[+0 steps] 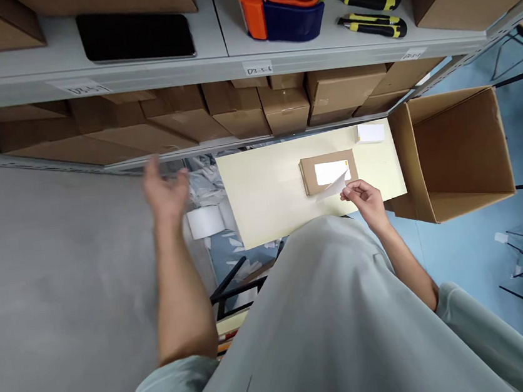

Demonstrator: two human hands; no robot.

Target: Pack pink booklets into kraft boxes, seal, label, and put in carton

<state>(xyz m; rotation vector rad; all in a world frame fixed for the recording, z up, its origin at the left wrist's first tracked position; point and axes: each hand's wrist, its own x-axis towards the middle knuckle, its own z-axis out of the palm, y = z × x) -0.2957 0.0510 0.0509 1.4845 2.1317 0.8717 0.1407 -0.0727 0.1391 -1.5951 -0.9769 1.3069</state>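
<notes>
Between the thumb and fingers of my right hand point(366, 201) is a thin white paper slip point(335, 186), pinched at one corner. The slip hangs over the front edge of a small flat cardboard box point(309, 176), which has a white label point(329, 172) on top. This box lies on a pale yellow board point(267, 189). My left hand point(165, 191) is raised to the left of the board, slightly blurred, with thumb and fingers apart and nothing in it. Near it is a white paper roll point(205, 222).
An open cardboard carton point(461, 148) stands right of the board; a small white box point(370, 133) sits at its back corner. The shelf above holds a phone point(136, 35), an orange and blue tape dispenser point(282, 11) and utility knives point(373, 25). Scraps litter the floor point(249, 257).
</notes>
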